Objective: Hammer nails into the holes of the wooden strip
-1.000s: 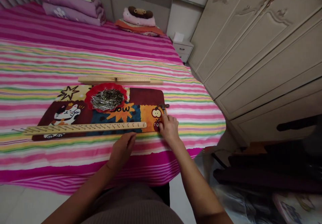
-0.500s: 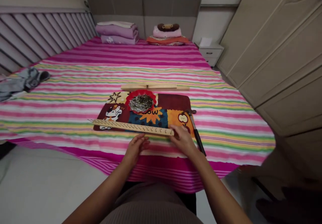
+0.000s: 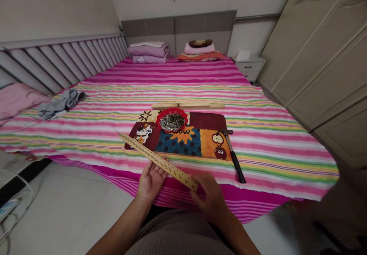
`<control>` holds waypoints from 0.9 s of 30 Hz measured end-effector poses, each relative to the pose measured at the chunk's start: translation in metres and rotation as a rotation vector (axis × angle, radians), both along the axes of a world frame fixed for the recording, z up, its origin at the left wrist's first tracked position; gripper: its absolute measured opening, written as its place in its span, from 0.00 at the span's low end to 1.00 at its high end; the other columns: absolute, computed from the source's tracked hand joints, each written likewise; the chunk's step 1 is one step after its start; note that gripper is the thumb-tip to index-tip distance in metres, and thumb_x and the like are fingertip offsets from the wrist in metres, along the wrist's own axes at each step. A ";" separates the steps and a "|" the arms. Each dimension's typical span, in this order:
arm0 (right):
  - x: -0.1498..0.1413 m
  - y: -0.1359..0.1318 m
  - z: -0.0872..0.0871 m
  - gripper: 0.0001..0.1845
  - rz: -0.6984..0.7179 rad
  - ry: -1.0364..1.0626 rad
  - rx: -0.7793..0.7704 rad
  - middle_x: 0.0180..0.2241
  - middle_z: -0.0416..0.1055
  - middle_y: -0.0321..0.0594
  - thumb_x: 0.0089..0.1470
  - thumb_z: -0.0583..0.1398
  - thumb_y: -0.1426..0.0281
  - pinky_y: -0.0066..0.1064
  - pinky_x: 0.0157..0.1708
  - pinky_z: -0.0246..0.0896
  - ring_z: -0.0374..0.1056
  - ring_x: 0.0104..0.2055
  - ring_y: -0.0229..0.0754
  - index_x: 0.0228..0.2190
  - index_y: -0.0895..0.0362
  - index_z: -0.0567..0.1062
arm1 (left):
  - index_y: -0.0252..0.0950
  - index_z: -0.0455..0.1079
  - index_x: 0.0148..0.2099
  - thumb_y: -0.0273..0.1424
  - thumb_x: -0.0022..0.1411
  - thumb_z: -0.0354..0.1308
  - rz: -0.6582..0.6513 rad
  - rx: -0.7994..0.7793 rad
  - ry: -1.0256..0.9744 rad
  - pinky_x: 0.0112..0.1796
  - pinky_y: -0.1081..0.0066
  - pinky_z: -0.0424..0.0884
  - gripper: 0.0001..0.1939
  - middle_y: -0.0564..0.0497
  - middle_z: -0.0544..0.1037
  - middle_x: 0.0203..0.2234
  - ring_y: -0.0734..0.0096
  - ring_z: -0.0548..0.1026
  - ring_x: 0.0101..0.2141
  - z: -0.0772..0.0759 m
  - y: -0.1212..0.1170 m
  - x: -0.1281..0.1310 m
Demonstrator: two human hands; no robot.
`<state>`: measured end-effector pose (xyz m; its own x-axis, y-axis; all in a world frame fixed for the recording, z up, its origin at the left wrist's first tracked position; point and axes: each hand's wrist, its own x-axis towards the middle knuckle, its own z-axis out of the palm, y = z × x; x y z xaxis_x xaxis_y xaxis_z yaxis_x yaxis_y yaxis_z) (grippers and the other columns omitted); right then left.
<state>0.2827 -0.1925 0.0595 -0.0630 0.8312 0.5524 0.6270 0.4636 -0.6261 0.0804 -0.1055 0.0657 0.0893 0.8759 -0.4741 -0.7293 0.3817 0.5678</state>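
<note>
A long pale wooden strip (image 3: 156,158) with rows of nails in it slants across the front of the mat. Its near right end is pinched between the thumb and fingers of my right hand (image 3: 210,195). My left hand (image 3: 152,178) is palm up with its fingers stretched out under the strip's middle; whether it bears weight I cannot tell. Beyond them a red scalloped bowl (image 3: 158,127) full of loose nails (image 3: 172,122) stands on the patterned mat (image 3: 183,146). To the right lies a hammer (image 3: 235,161) with a black handle, its head on the mat's edge.
More wooden strips (image 3: 189,105) lie behind the mat on the striped bedspread (image 3: 272,132). Grey clothing (image 3: 61,103) and a pink pillow (image 3: 20,100) are at the left. Folded bedding (image 3: 150,52) sits by the headboard. A wardrobe (image 3: 323,64) stands at the right.
The wooden strip has swung from nearly level to a slant, its right end drawn closer to my body. My left hand has turned palm up beneath it. The camera view has shifted.
</note>
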 end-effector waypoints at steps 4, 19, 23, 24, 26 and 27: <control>-0.016 -0.003 0.009 0.20 0.055 0.016 0.005 0.38 0.72 0.41 0.48 0.60 0.77 0.40 0.41 0.66 0.67 0.40 0.45 0.44 0.53 0.70 | 0.35 0.73 0.41 0.37 0.64 0.51 0.022 0.098 0.074 0.41 0.64 0.74 0.13 0.46 0.80 0.34 0.64 0.78 0.39 0.019 0.001 -0.008; 0.000 0.033 0.007 0.14 -0.047 0.533 -0.319 0.35 0.75 0.41 0.53 0.57 0.68 0.31 0.35 0.69 0.71 0.35 0.40 0.41 0.56 0.74 | 0.34 0.66 0.54 0.32 0.62 0.51 -0.335 0.122 0.060 0.16 0.79 0.64 0.19 0.51 0.68 0.24 0.78 0.65 0.19 0.063 0.041 -0.038; 0.000 0.059 0.013 0.15 -0.086 0.856 -0.469 0.29 0.75 0.38 0.51 0.59 0.62 0.27 0.28 0.65 0.69 0.29 0.37 0.38 0.58 0.76 | 0.38 0.64 0.57 0.32 0.64 0.44 -0.503 -0.017 0.087 0.11 0.79 0.56 0.21 0.52 0.64 0.20 0.77 0.61 0.15 0.057 0.034 -0.048; 0.001 0.065 0.013 0.16 -0.094 0.966 -0.511 0.29 0.75 0.38 0.50 0.59 0.61 0.26 0.24 0.63 0.68 0.27 0.36 0.38 0.58 0.76 | 0.38 0.65 0.56 0.32 0.64 0.43 -0.555 -0.053 0.091 0.10 0.79 0.54 0.21 0.52 0.63 0.20 0.77 0.60 0.15 0.053 0.031 -0.048; 0.005 0.076 0.014 0.17 -0.108 1.206 -0.566 0.29 0.75 0.38 0.47 0.62 0.61 0.23 0.19 0.58 0.66 0.25 0.34 0.38 0.58 0.75 | 0.37 0.69 0.51 0.35 0.64 0.44 -0.673 -0.105 0.087 0.09 0.79 0.52 0.19 0.52 0.63 0.19 0.78 0.59 0.13 0.044 0.025 -0.049; 0.008 0.080 0.013 0.17 -0.111 1.320 -0.578 0.29 0.75 0.38 0.45 0.63 0.61 0.22 0.18 0.56 0.66 0.24 0.34 0.37 0.58 0.75 | 0.36 0.70 0.47 0.37 0.63 0.47 -0.741 -0.127 0.083 0.09 0.79 0.51 0.17 0.52 0.64 0.19 0.78 0.58 0.13 0.038 0.022 -0.049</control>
<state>0.2907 -0.1129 0.0728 0.2960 0.9209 -0.2535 -0.5309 -0.0620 -0.8452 0.0310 -0.0840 0.1041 0.5930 0.5392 -0.5979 -0.2136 0.8214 0.5289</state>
